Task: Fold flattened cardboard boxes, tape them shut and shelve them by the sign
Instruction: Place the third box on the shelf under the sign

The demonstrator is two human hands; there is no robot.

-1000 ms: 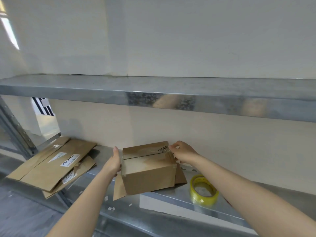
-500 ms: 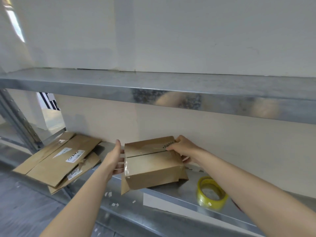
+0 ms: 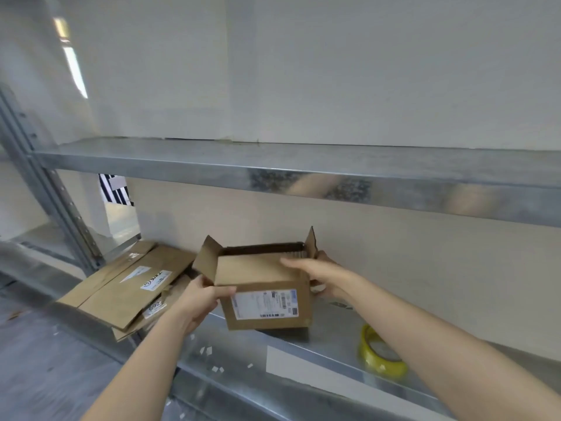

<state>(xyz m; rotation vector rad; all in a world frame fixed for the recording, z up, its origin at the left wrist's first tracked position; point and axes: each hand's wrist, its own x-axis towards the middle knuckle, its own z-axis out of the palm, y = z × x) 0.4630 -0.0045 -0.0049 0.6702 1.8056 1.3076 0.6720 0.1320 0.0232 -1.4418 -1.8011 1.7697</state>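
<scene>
Small cardboard box [image 3: 267, 294] up over the lower metal shelf [image 3: 331, 344], open top, side flaps raised, white shipping label [image 3: 264, 304] facing the camera. Clamped at its left edge by the left hand [image 3: 198, 300], fingers curled on; gripped along the top right rim by the right hand [image 3: 323, 273]. Flattened cardboard boxes [image 3: 127, 287] stacked left, yellow tape roll [image 3: 381, 352] lying right.
</scene>
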